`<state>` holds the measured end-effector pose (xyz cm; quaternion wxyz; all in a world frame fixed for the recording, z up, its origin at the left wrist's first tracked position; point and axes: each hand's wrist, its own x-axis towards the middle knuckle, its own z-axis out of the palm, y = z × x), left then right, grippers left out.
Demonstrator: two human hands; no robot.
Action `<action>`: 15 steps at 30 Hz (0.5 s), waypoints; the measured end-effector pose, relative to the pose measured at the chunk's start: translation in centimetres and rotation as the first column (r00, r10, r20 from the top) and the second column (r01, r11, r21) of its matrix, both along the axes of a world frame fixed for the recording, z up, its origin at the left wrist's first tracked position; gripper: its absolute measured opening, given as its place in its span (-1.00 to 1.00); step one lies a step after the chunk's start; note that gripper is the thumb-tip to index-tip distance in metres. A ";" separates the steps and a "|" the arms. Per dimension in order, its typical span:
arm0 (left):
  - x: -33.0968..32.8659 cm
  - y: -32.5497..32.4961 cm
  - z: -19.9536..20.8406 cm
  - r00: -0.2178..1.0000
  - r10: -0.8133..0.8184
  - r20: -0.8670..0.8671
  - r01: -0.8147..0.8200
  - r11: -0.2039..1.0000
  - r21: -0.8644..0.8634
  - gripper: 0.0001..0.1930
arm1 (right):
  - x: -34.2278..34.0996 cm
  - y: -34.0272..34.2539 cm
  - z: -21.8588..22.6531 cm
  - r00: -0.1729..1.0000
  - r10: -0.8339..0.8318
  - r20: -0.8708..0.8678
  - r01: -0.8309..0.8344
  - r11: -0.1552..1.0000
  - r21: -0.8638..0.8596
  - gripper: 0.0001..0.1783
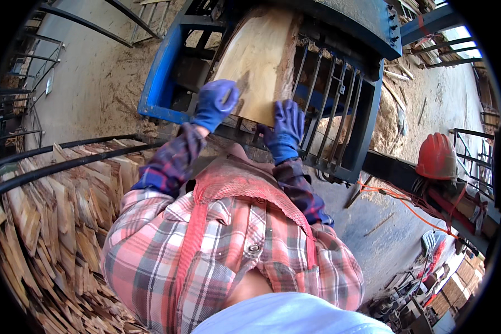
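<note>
A wide, pale wooden slab [256,61] with bark along its edges lies lengthwise on the blue machine [156,83]. Its near end points toward me. My left hand [216,102], in a purple-blue glove, is over the slab's left edge with its fingers curled in; nothing shows inside them. At the near right corner of the slab is my right hand [286,128], gloved alike. Its fingers stretch forward against the wood and the thumb is spread to the side. Whether the left glove touches the slab, I cannot tell.
Metal bars [331,106] run beside the slab on the machine's right. A large pile of split wood pieces [55,222] fills the lower left, behind curved black rails [67,167]. At right, a red hard hat [437,157] sits on a beam near an orange cord [398,193].
</note>
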<state>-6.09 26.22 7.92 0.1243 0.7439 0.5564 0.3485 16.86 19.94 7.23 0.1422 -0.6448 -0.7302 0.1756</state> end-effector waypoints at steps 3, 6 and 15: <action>1.8 2.3 -2.9 0.984 0.021 -0.176 0.002 0.992 0.128 -0.87 | 1.4 1.7 -1.3 0.999 -0.027 0.034 0.024 0.997 0.072 -0.01; 3.0 5.2 -3.5 0.980 -0.002 -0.199 0.023 0.994 0.105 -0.85 | 2.2 4.3 -2.7 0.999 -0.042 0.017 0.040 0.996 0.082 0.00; 4.8 17.0 -4.8 0.991 0.065 -0.119 -0.059 0.997 0.048 -0.82 | 1.6 16.1 -2.3 0.952 -0.144 0.270 0.135 0.989 0.051 -0.33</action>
